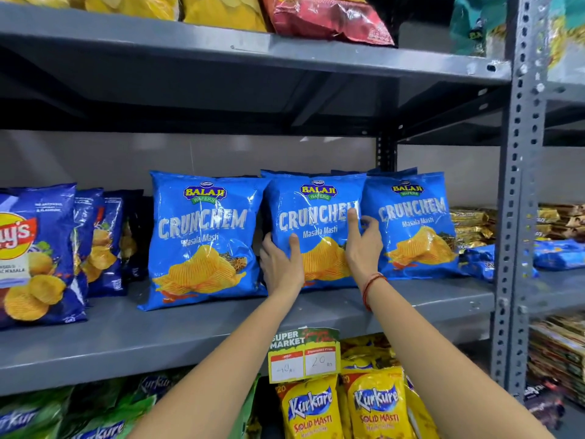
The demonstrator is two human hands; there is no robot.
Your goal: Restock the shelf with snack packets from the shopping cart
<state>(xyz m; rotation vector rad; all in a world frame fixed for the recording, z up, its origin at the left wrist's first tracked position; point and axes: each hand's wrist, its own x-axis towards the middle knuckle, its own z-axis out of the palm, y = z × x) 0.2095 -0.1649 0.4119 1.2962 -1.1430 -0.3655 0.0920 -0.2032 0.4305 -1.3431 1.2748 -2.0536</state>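
- I have both hands on the middle Crunchem packet, which stands upright on the grey shelf, set back from the front edge between two packets of the same kind.
- My left hand wraps the packet's lower left edge, thumb on the front and the other fingers hidden behind it, so it is gripping the bag.
- My right hand lies against the packet's right side with the fingers spread loosely, more pressing than clamping; the forefinger points up along the printed face.
- The left Crunchem packet touches mine and leans a little forward; a sideways nudge from my left wrist could tip it off the shelf, I think.
- The right Crunchem packet overlaps mine at the seam, so pushing further back may drag or twist it.
- These bags are air-filled and slippery; squeezing hard could crush the wafers or let the bag slump once I let go.
- The shopping cart is not in view.
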